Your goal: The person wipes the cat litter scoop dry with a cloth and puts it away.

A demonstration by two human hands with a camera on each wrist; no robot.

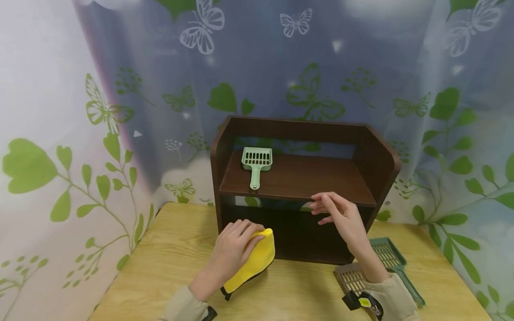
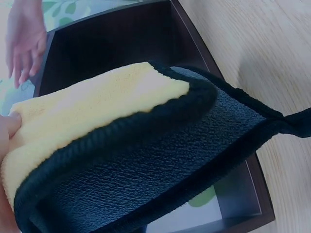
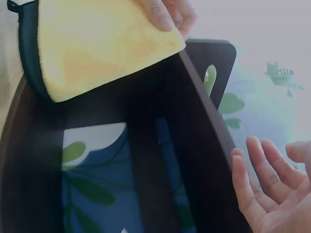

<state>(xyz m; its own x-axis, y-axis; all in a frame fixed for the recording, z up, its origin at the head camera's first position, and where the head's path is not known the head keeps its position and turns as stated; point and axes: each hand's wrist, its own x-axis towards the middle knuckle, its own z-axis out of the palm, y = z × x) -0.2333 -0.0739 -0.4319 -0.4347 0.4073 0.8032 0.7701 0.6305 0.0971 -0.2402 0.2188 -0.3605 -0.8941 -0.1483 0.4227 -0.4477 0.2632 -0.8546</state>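
My left hand [image 1: 232, 246] pinches a folded cleaning cloth [image 1: 258, 255] near its top, in front of the lower compartment of a dark brown shelf unit [image 1: 309, 174]. The cloth is yellow on one face; the left wrist view shows its dark grey other face [image 2: 146, 170], black edging and a hanging loop. My right hand [image 1: 343, 219] is raised by the front edge of the upper board, fingers loosely bent and holding nothing, as the right wrist view also shows. A light green slotted litter scoop [image 1: 257, 166] lies on the upper board at the left.
On the wooden table [image 1: 160, 254], right of the shelf unit, lie a dark green slotted scoop [image 1: 388, 252] and a grey-brown one [image 1: 350, 277], partly hidden by my right forearm. A curtain [image 1: 257, 58] printed with butterflies and leaves hangs behind.
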